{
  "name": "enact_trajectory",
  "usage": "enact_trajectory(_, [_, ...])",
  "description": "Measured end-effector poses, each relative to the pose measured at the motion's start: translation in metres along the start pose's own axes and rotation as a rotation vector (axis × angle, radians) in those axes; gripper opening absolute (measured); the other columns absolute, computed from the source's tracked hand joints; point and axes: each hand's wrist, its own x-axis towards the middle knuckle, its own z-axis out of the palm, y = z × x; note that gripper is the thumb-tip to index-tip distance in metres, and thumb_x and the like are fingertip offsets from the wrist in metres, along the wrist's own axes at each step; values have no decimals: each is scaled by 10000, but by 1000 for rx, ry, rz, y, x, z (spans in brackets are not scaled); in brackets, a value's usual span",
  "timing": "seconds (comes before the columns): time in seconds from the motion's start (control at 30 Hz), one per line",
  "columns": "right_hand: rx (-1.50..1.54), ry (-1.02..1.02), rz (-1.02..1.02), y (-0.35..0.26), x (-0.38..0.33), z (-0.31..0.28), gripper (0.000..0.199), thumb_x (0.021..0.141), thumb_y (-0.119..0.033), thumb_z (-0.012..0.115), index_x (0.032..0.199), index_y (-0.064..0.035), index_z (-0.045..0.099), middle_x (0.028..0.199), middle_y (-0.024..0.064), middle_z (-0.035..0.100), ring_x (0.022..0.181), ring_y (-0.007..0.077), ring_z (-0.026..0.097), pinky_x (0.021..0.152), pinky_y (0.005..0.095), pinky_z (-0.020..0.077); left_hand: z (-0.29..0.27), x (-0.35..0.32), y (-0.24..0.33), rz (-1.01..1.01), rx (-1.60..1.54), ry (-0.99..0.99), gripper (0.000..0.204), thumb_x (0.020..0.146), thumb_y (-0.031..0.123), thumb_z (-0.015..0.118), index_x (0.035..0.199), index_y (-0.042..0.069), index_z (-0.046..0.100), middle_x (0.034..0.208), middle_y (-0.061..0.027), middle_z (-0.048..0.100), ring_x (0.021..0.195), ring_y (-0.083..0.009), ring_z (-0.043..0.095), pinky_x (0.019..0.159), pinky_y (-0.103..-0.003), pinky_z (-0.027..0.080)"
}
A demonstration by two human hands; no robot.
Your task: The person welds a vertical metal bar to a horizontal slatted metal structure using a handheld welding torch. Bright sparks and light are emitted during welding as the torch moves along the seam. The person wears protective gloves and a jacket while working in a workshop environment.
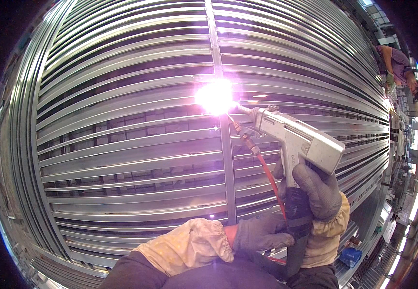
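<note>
My right hand (pixel 317 190), in a grey glove, is closed round the grip of a silver handheld welding gun (pixel 300 137). The gun's nozzle points up and left into a white-violet glare (pixel 215 96) on the central bar (pixel 228 178) of a metal slatted frame, and the glare hides the joint there. Below the nozzle, a copper-coloured fitting (pixel 246 139) joins a red hose (pixel 271 178) running down toward my hands. Lower down, my left hand (pixel 262 233), also grey-gloved, is closed against the gun's black-wrapped cable (pixel 298 231), its fingertips resting on it.
Many parallel slats (pixel 132 130) with dark gaps spread out under the gun, bordered at left by long side rails (pixel 23 125). Another person (pixel 397 65) leans in at the far right edge, near a small bright spot. A blue object (pixel 350 256) lies low at right.
</note>
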Motion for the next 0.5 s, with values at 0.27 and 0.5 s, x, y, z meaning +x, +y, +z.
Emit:
enact_trajectory(0.27, [-90, -37, -112, 3, 2, 2, 474, 943, -203, 679, 1298, 68, 521, 1024, 168, 673, 809, 185, 688, 648, 284, 570, -9, 1, -8, -155, -21, -129, 588, 985, 173, 624, 1490, -7, 383, 1404, -156, 541, 1261, -221, 547, 1013, -381, 485])
enact_trajectory(0.5, [57, -112, 39, -13, -2, 6, 514, 909, -130, 722, 1351, 31, 516, 1159, 123, 653, 1013, 161, 643, 837, 309, 550, -2, -1, -10, 15, 93, 10, 400, 985, 249, 595, 1283, -19, 583, 1021, -114, 690, 902, -154, 616, 803, -343, 514])
